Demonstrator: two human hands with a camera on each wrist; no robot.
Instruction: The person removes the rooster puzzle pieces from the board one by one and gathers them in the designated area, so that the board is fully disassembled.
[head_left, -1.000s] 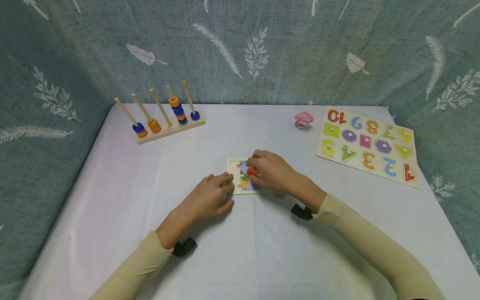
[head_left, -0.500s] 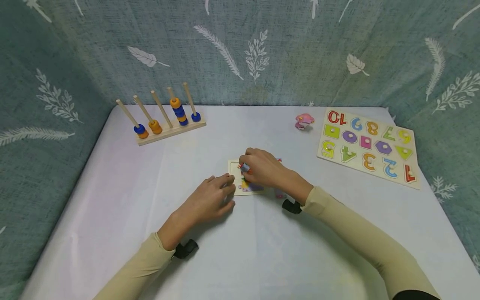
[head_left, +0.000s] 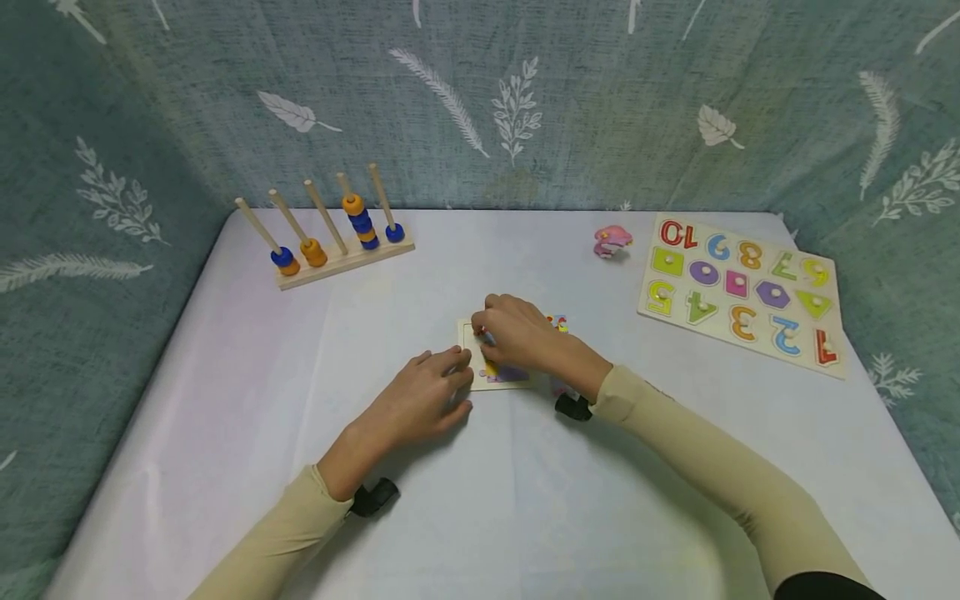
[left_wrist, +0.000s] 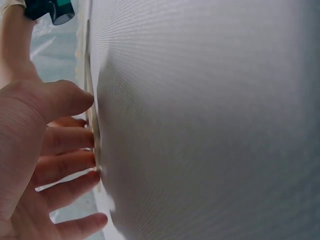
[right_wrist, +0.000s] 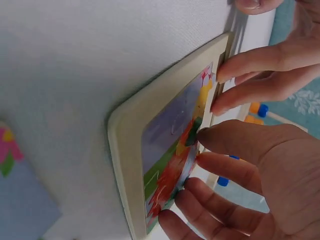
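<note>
In the head view a small picture puzzle board with a pale wooden frame [head_left: 467, 333] lies mid-table. My left hand [head_left: 423, 396] rests at its left edge, fingers spread and nearly straight, with fingertips at the frame in the right wrist view. My right hand [head_left: 517, 333] is over the board and covers much of the picture. Its thumb and fingers pinch a small puzzle piece [right_wrist: 188, 167], bluish and dark green, low against the picture. The red, green and purple picture [right_wrist: 167, 127] shows beside the fingers. The piece's outline is mostly hidden by the fingers.
A loose light blue piece with a pink flower [right_wrist: 22, 200] lies near the board. Another colourful piece [head_left: 558, 322] shows behind my right hand. A peg stacker with rings [head_left: 345, 260] stands back left; a pink figurine [head_left: 612, 240] and number board [head_left: 742, 292] are back right.
My right hand has moved left across the board with the puzzle piece between its fingers, uncovering a colourful piece behind it. My left hand has stayed at the frame.
</note>
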